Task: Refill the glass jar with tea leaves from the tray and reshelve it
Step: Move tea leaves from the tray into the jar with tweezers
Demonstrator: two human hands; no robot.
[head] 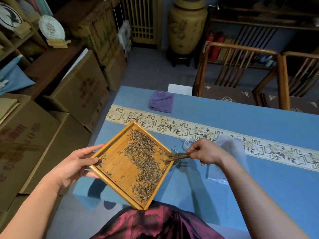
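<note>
The left hand (76,163) grips the corner of a square bamboo tray (120,169) strewn with dry tea leaves (145,159), tilted over the blue-clothed surface (259,169). The right hand (207,151) pinches wooden tongs (177,156) at the tray's far corner, above a small clear glass jar (174,163) half hidden behind it; a glass lid (189,144) lies just beyond.

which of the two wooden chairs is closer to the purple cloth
The left chair, its seat just right of the purple cloth across the table edge. The other chair stands further right, cut off by the frame.
</note>
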